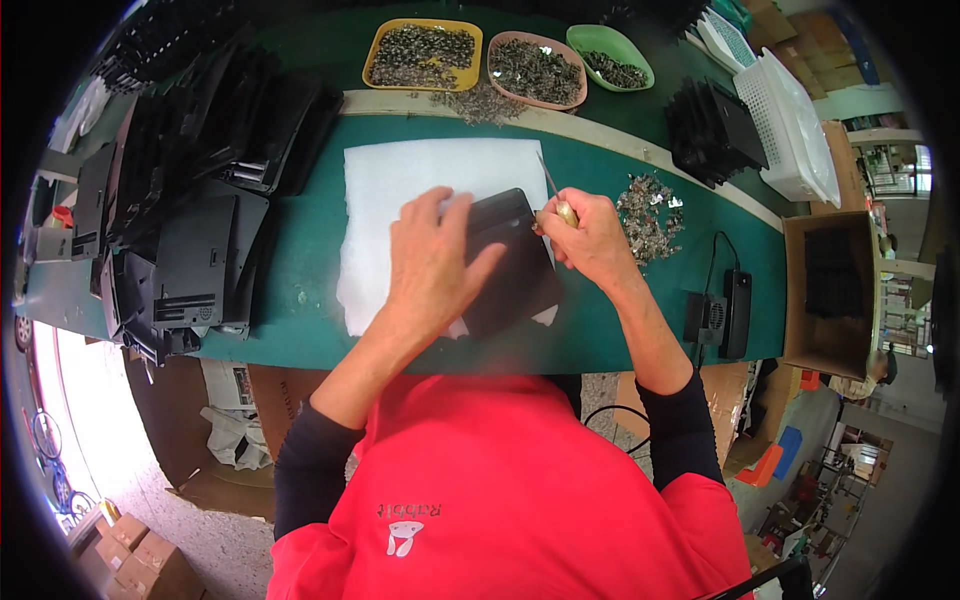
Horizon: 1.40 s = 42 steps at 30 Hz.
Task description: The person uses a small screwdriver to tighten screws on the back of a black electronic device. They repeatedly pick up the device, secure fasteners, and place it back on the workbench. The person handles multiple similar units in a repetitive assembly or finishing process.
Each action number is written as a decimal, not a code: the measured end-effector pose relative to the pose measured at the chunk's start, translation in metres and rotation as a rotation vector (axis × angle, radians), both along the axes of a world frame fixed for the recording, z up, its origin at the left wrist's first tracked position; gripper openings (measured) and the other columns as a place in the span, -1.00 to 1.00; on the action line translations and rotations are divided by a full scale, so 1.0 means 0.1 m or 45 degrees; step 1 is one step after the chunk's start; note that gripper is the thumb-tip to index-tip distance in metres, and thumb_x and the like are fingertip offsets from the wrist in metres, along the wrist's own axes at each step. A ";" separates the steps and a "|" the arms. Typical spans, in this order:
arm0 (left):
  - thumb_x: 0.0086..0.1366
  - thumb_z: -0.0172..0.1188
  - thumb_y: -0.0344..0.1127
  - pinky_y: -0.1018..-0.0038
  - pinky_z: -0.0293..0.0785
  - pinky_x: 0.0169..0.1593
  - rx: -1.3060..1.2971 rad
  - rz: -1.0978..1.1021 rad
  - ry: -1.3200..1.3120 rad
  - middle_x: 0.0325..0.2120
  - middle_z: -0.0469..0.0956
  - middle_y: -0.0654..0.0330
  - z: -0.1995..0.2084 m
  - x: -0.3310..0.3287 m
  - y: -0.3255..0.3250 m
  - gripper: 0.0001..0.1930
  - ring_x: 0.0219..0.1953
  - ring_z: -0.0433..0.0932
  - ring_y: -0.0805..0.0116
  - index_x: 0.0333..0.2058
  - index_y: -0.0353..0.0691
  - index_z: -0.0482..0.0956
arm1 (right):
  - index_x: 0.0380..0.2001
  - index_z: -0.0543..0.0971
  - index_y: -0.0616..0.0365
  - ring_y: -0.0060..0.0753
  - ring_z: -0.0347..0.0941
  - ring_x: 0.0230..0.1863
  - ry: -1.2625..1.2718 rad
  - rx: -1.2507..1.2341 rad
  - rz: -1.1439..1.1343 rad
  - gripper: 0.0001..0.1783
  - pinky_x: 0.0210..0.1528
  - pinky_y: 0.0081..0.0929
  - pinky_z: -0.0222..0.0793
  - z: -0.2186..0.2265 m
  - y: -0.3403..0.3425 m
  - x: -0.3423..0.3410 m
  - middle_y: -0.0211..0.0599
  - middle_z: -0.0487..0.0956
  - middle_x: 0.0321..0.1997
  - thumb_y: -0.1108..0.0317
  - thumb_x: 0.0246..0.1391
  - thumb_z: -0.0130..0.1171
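A dark plastic panel [512, 285] lies tilted on a white foam sheet [380, 185] in front of me. My left hand [432, 262] rests along the panel's left side, fingers stretched out and thumb spread over its surface. At the panel's upper right corner, my right hand [590, 238] is closed round a yellowish handle. From that handle a thin metal shaft [547, 172] points up and away from me; the exact kind of tool cannot be made out. My right fingertips are close to the panel's edge, and whether they touch it is unclear.
Black plastic housings [212, 255] are stacked at left, more [715, 130] at far right. Small metal parts fill a yellow tray [474, 72], a pink bowl [578, 95] and a green bowl [646, 72]. A loose pile [650, 218] lies right, near a black corded device [737, 312] and cardboard box [797, 295].
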<state>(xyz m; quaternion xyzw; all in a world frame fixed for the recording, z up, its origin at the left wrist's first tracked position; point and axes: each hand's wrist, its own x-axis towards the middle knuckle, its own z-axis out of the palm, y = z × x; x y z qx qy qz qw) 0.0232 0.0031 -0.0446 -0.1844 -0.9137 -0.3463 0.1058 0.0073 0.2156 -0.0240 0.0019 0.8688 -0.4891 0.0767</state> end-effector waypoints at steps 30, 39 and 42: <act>-0.01 0.41 -0.29 0.24 0.31 -0.05 0.096 -0.023 -0.152 -0.18 0.42 0.04 -0.06 -0.07 0.07 -0.45 -0.13 0.36 0.07 0.01 -0.27 0.53 | -0.47 0.46 0.26 -0.05 0.48 -0.46 0.660 0.594 -0.111 -0.86 -0.38 -0.27 0.38 -0.36 -0.31 -0.08 -0.15 0.53 -0.45 0.45 0.07 0.21; 0.01 0.41 -0.27 0.22 0.28 -0.09 0.104 -0.019 -0.105 -0.20 0.40 0.05 -0.10 -0.07 0.08 -0.44 -0.14 0.35 0.07 0.02 -0.26 0.50 | -0.48 0.47 0.27 -0.04 0.49 -0.46 0.253 0.445 -0.140 -0.83 -0.37 -0.25 0.38 -0.27 -0.22 -0.12 -0.14 0.54 -0.46 0.41 0.10 0.20; 0.00 0.41 -0.27 0.22 0.27 -0.11 0.106 -0.026 -0.078 -0.22 0.40 0.05 -0.10 -0.06 0.09 -0.44 -0.15 0.35 0.07 0.02 -0.25 0.50 | -0.42 0.46 0.26 0.18 0.49 -0.34 0.430 0.451 -0.187 -0.81 -0.32 -0.08 0.38 -0.33 -0.29 -0.04 -0.04 0.53 -0.39 0.34 0.12 0.16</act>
